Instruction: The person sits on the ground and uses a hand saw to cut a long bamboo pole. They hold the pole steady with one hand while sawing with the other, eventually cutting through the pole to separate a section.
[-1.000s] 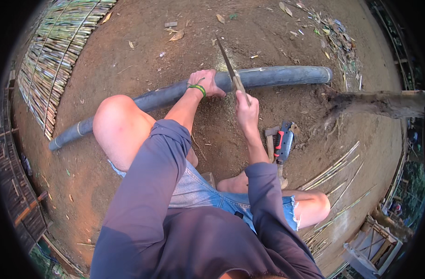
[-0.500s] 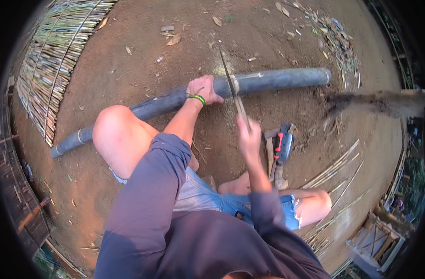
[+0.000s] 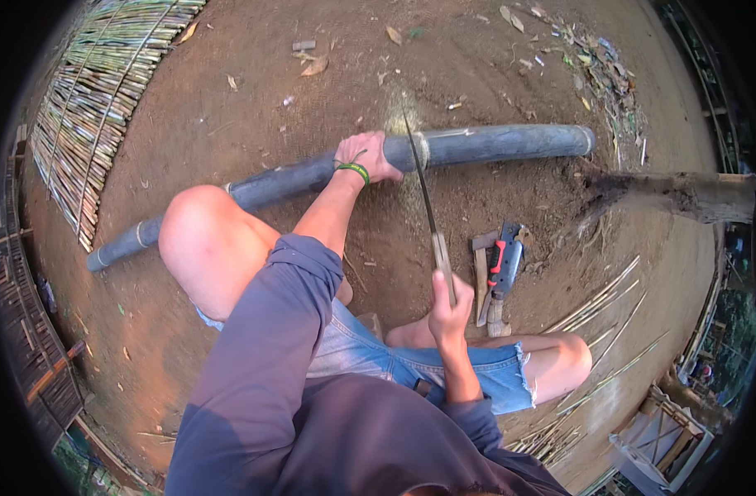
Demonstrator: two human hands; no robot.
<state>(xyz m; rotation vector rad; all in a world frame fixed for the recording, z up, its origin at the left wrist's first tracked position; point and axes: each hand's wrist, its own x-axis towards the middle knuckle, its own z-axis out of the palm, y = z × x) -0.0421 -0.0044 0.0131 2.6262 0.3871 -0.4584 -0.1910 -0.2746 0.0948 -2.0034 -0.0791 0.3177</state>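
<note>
A long, thick, dark grey bamboo pole point(image 3: 510, 142) lies across the ground in front of me, passing by my left knee. My left hand point(image 3: 368, 157) is clamped over the top of it, fingers hidden on the far side. In my right hand point(image 3: 451, 314), held close to my lap, is the wooden handle of a handsaw point(image 3: 428, 202). Its narrow dark blade lies across the pole just right of my left hand, beside a pale ring at a node. Pale sawdust point(image 3: 404, 112) is scattered beyond the pole there.
By my right shin lie a hatchet-like tool point(image 3: 480, 277) and a dark sheath point(image 3: 509, 256) with a red-handled tool against it. Thin sticks point(image 3: 593, 302) are strewn at right, near a post point(image 3: 684, 194). A mat of tied canes point(image 3: 105, 107) lies far left.
My right hand has drawn the saw back toward my body, so less of the blade extends past the pole. My left hand keeps its hold on the bamboo.
</note>
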